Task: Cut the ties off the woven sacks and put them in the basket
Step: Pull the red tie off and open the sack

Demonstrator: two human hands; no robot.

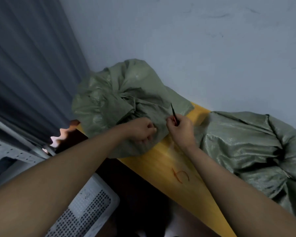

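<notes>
Two green woven sacks lie on a yellow wooden table [183,189]. The near sack [120,93] is bunched at its neck in the corner by the wall; the other sack [246,144] lies to the right. My left hand [141,130] grips a fold of the near sack's fabric. My right hand [181,129] holds a small dark cutting tool [173,111] with a red handle, its tip pointing up over the sack. A cut orange tie [180,175] lies loose on the table between my forearms. A white perforated basket [85,209] sits below the table at the lower left.
A grey curtain [29,74] hangs at the left and a pale wall [195,40] runs behind the table. A grey perforated shelf [10,151] stands at the far left. The dark floor shows between basket and table edge.
</notes>
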